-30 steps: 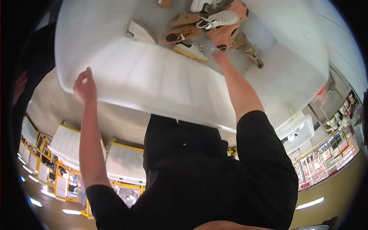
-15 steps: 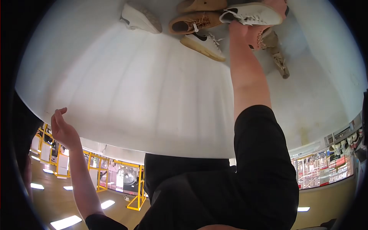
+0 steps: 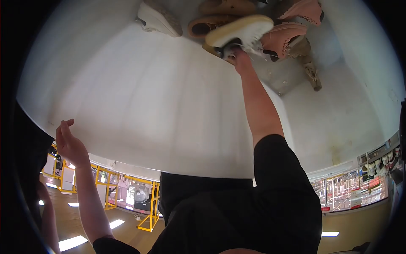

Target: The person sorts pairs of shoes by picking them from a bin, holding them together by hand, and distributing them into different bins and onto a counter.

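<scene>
My right hand reaches deep into a large white bin, fingers closed at the collar of a white sneaker. The sneaker is tilted with its pale tan sole turned up, and it is smeared by motion. Behind it a second light-soled shoe is mostly covered. My left hand is at the bin's near left rim with its fingers apart and nothing in them; whether it touches the rim I cannot tell.
Around the bin's far end lie a white shoe, brown shoes, pink shoes and a beige lace-up boot. Another person's arm shows at the lower left. Yellow frames stand on the floor behind.
My right hand has moved left and slightly nearer, and the white sneaker has turned sole-up over the other shoes. The pink shoes are more exposed. My left hand has stayed put.
</scene>
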`<state>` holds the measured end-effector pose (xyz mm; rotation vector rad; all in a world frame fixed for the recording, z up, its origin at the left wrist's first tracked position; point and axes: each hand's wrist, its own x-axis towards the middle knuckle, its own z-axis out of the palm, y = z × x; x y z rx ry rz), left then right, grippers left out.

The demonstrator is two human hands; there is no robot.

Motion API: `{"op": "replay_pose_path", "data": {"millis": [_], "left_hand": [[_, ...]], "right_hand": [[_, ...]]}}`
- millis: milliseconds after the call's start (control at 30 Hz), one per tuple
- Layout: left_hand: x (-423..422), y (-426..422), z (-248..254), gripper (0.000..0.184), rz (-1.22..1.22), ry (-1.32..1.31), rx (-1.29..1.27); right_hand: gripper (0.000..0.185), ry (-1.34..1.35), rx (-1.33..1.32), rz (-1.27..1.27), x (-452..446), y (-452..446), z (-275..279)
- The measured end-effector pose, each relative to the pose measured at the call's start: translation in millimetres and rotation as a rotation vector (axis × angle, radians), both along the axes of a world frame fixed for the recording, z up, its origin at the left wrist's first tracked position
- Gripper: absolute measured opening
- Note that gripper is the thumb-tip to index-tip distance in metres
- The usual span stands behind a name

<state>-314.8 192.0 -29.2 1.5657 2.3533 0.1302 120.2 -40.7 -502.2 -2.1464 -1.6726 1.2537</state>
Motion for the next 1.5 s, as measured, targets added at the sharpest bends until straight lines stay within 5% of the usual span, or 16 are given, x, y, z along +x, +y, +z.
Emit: {"op": "replay_pose_path", "data": {"millis": [67,100,367,433,467,567,733,767,800,867,933,967,1133,1233,1400,1500], "left_hand": [[1.8,1.8,-0.7,0.030,0.005,0.016,0.000],[3.2,1.3,-0.3,0.030,0.016,0.027,-0.009],[8.0,4.9,-0.8,0.030,-0.113,0.061,0.005],[6.1,3.5,-0.3,0.031,-0.111,0.063,0.001],[6.8,3.3,-1.0,0.031,-0.104,0.053,0.022],[6.2,3.3,1.1,0.034,-0.163,0.055,0.047],[16.7,4.4,19.2,0.036,-0.317,0.058,0.081],[10.0,1.0,17.8,0.040,-0.394,-0.063,0.078],[19.8,-6.7,26.0,0.046,-0.241,-0.469,-0.019],[44.7,-39.8,58.5,0.066,-0.125,-1.168,-0.324],[96.2,-79.6,121.5,0.113,-0.241,-1.047,-0.323],[113.9,-98.1,162.4,0.121,-0.281,-0.966,-0.309],[74.6,-151.9,204.8,0.114,-0.187,-1.048,-0.245],[14.8,-180.5,197.0,0.109,0.188,-1.476,-0.295],[-60.2,-217.4,228.4,0.111,0.106,-1.606,-0.098],[-83.7,-225.2,252.7,0.112,0.070,-1.670,0.044]], "right_hand": [[0.047,0.800,-0.452,-0.970,-25.4,25.4,-30.3],[0.045,0.825,-0.523,-1.152,-31.2,35.4,-34.0],[0.037,0.543,-0.617,-0.918,-31.4,49.0,4.8],[0.039,0.403,-0.471,-0.494,-20.5,21.3,8.0],[0.039,0.395,-0.450,-0.486,-16.6,28.9,32.6],[0.039,0.440,-0.421,-0.689,-17.7,43.8,159.9],[0.042,0.437,0.007,-0.485,-33.3,69.9,374.8],[0.041,0.350,-0.102,-0.426,-35.4,74.5,420.2],[0.041,0.348,-0.081,-0.439,-41.9,76.3,459.4],[0.040,0.394,0.006,-0.261,-58.6,75.7,530.2],[0.040,0.280,0.034,-0.115,-80.5,75.1,600.7],[0.041,0.165,0.041,0.044,-89.9,71.9,626.0],[0.036,-0.047,0.292,0.071,-142.5,21.8,659.5],[0.032,0.088,0.231,-0.098,-153.7,-15.1,668.1],[0.025,0.249,0.427,-0.171,-146.0,-83.1,625.1],[0.022,0.264,0.245,-0.215,-153.7,-98.8,635.5]]}}
